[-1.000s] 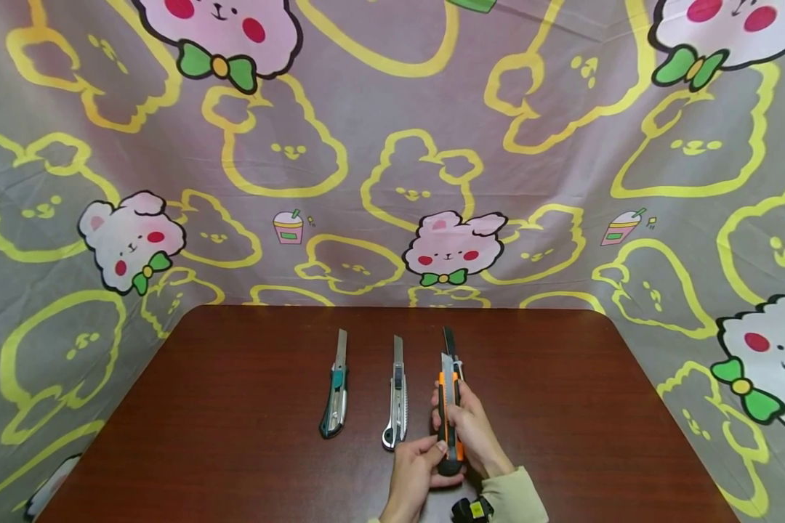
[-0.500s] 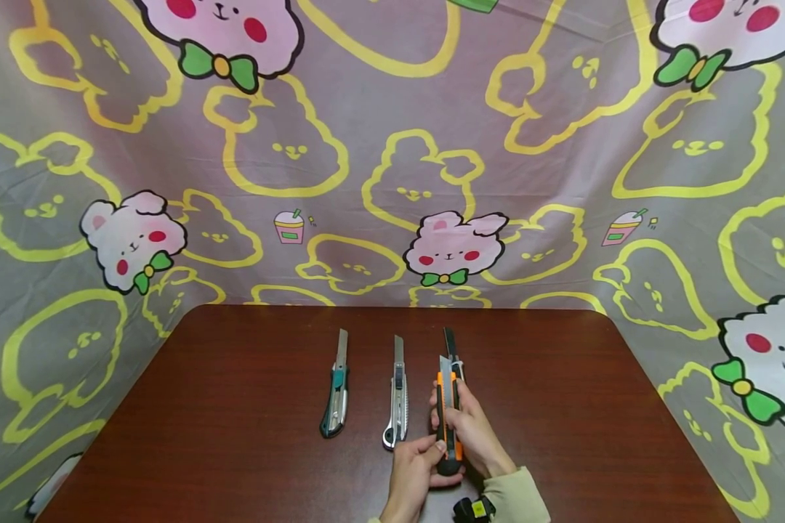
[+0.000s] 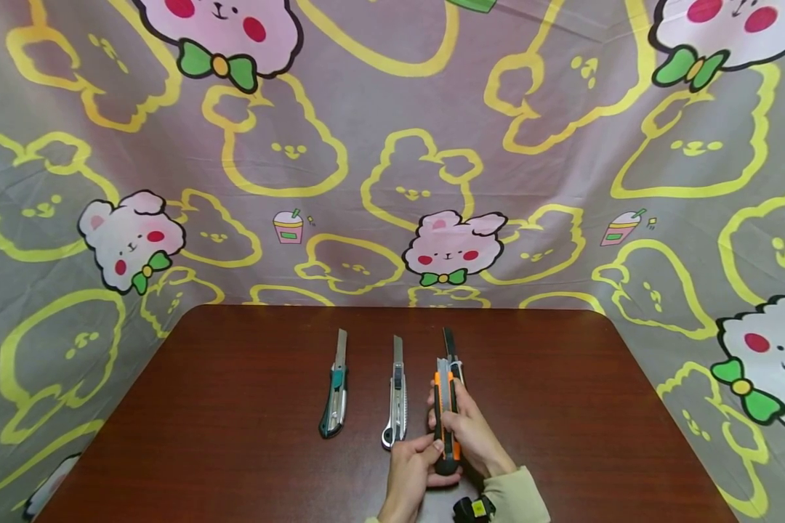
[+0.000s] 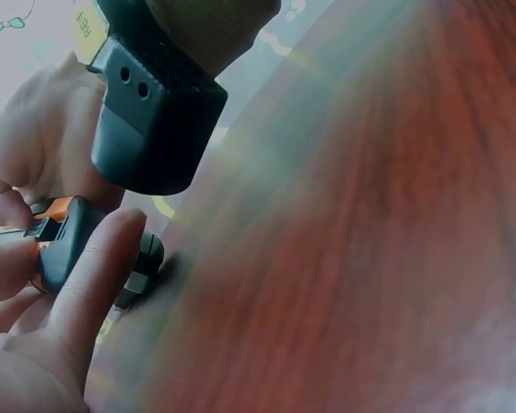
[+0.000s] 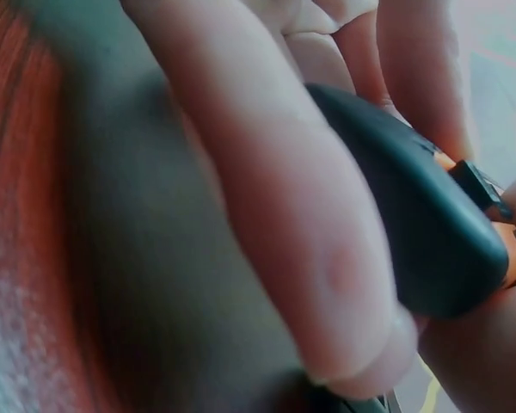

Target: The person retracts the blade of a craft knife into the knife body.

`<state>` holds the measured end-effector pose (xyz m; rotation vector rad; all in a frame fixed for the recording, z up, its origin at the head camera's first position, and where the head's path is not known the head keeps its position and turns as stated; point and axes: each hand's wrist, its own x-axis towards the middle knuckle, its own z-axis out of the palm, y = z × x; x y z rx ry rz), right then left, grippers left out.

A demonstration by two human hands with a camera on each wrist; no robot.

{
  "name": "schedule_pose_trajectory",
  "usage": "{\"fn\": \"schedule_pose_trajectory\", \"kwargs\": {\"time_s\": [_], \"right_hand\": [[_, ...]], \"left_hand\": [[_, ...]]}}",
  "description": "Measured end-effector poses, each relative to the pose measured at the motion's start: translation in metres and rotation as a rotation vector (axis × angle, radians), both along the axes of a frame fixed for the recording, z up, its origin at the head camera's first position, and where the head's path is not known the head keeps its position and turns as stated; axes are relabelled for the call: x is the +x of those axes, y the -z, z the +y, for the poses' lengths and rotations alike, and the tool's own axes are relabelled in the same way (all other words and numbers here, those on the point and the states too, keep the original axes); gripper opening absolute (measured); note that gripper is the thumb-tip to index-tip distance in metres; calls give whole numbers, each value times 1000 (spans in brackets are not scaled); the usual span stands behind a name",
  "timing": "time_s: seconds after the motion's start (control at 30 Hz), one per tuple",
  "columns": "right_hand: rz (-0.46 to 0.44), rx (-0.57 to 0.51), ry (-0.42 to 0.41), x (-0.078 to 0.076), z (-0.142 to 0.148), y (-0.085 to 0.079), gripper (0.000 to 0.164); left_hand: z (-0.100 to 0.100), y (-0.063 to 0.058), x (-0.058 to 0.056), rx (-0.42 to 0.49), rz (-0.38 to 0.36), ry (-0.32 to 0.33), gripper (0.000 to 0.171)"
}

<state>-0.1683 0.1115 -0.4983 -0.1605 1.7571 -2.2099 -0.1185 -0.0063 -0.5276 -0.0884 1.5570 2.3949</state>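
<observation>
Both hands hold an orange and black utility knife [image 3: 446, 394] above the table, blade pointing away. My right hand [image 3: 482, 436] grips its body, with the thumb on the slider area along the top. Near the butt end, my left hand [image 3: 408, 472] pinches the handle between thumb and fingers. The black end cap [image 5: 439, 232] shows large in the right wrist view. In the left wrist view, the slider [image 4: 45, 229] shows close to a thumb. Just behind the held knife lies another knife with a dark blade [image 3: 449, 341], its handle mostly hidden.
A green and silver utility knife [image 3: 336, 403] and an all-silver one [image 3: 397, 403] lie side by side to the left on the brown table [image 3: 235, 407]. Patterned cloth [image 3: 340, 218] hangs around the table's back and sides.
The held utility knife has shifted slightly left with the hands. Its visible blade looks a little shorter now. The knives on the table have not moved.
</observation>
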Motion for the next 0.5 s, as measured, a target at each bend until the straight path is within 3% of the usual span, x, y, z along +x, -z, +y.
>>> {"fn": "schedule_pose_trajectory", "kwargs": {"time_s": [0.5], "right_hand": [[-13, 59, -39, 0, 2, -1, 63]], "left_hand": [[-1, 0, 1, -15, 3, -7, 33]]}}
